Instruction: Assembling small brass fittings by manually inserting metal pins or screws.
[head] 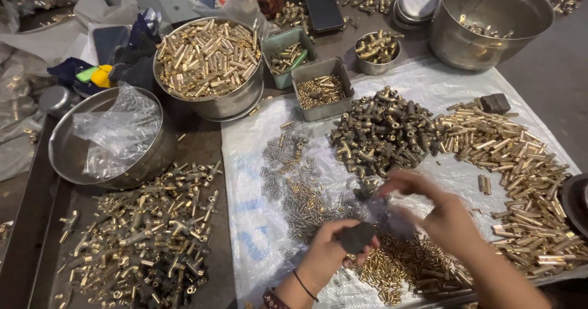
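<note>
A small dark block (357,237) sits pinched in the fingers of the left hand (327,254), low over a white sheet (251,223) on the surface. The blurred right hand (438,214) hovers just beside it, its grip impossible to tell, amid heaps of brass tubes (520,174) and dark fittings (383,131).

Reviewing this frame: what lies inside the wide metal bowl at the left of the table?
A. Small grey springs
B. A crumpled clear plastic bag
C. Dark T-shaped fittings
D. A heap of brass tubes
B: the wide metal bowl at the left holds only a crumpled clear plastic bag; the brass tubes fill the other bowl, behind and to its right.
</note>
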